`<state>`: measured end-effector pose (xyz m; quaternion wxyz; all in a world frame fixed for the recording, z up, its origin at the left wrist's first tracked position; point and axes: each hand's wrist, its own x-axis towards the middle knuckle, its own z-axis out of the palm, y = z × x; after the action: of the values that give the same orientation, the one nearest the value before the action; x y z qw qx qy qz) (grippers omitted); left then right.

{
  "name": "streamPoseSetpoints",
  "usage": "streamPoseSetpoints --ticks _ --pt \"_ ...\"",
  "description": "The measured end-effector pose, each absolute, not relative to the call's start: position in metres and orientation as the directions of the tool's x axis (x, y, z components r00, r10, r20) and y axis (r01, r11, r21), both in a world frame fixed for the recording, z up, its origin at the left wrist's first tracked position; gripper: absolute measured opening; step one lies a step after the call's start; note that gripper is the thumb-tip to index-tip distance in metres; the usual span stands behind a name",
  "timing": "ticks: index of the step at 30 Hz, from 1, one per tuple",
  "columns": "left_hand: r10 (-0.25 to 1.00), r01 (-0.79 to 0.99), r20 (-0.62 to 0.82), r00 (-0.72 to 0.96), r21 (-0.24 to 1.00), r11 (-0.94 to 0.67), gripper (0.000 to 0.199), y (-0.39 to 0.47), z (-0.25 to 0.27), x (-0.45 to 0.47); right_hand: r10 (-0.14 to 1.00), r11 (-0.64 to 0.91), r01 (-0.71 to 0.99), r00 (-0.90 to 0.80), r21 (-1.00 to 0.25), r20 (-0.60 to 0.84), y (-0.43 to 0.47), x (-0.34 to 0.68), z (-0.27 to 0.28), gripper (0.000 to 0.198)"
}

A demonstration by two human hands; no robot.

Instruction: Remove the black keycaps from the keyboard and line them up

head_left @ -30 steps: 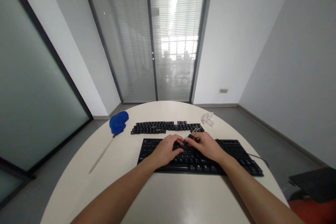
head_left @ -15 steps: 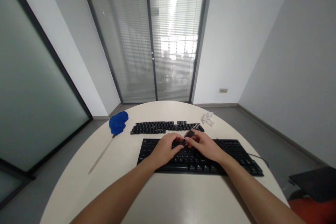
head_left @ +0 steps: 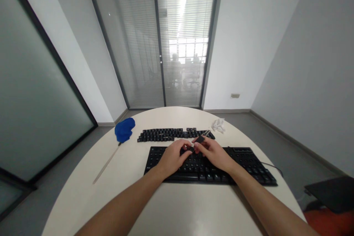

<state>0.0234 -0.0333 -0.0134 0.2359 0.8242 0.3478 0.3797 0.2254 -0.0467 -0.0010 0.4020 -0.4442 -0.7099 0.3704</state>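
Above a black keyboard (head_left: 215, 177), my two hands meet with fingertips almost together. My right hand (head_left: 214, 153) is closed on a keycap puller (head_left: 199, 139), its dark handle between thumb and fingers and its thin wire prongs pointing away from me. My left hand (head_left: 175, 155) pinches a small black piece that looks like a keycap (head_left: 190, 149), mostly hidden by the fingers. Behind the hands, loose black keycaps (head_left: 156, 134) lie in rows on the white table (head_left: 182, 206). The keyboard's middle is partly covered by my hands.
At the left, a blue cloth-like item (head_left: 124, 129) lies by a thin pale stick (head_left: 106, 164). A crumpled white tissue (head_left: 218, 125) is at the back right. The keyboard cable (head_left: 272, 165) runs off the right side. A dark chair (head_left: 332, 193) stands at the lower right.
My fingertips have shifted very slightly, with the puller's dark handle raised a little. Both hands keep their place over the keyboard, and nothing else has moved.
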Motion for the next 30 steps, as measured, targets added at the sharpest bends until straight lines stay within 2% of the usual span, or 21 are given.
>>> streamPoseSetpoints --ticks 4,7,12,19,26,30 --pt "0.764 0.254 0.433 0.478 0.764 -0.593 0.020 -0.031 -0.012 0.022 0.931 0.312 0.321 -0.292 -0.894 0.220 -0.046 0.226 -0.001 0.034" --pt "0.759 0.240 0.450 0.470 0.763 -0.600 0.018 -0.032 -0.010 0.022 0.925 0.311 0.270 -0.307 -0.911 0.224 -0.045 0.225 -0.002 0.034" --pt "0.732 0.339 0.488 0.475 0.667 -0.664 0.016 -0.036 -0.007 0.022 0.929 0.295 0.222 -0.293 -0.929 0.224 -0.045 0.223 -0.004 0.035" --pt "0.705 0.429 0.532 0.468 0.561 -0.708 0.013 -0.037 -0.008 0.022 0.941 0.280 0.259 -0.262 -0.925 0.212 -0.046 0.220 -0.001 0.042" --pt "0.651 0.606 0.576 0.494 0.308 -0.733 0.012 -0.043 -0.009 0.025 0.946 0.302 0.293 -0.207 -0.907 0.249 -0.044 0.217 -0.008 0.041" --pt "0.660 0.633 0.578 0.480 0.293 -0.716 0.010 -0.044 -0.010 0.026 0.938 0.333 0.309 -0.199 -0.891 0.282 -0.047 0.216 -0.007 0.034"
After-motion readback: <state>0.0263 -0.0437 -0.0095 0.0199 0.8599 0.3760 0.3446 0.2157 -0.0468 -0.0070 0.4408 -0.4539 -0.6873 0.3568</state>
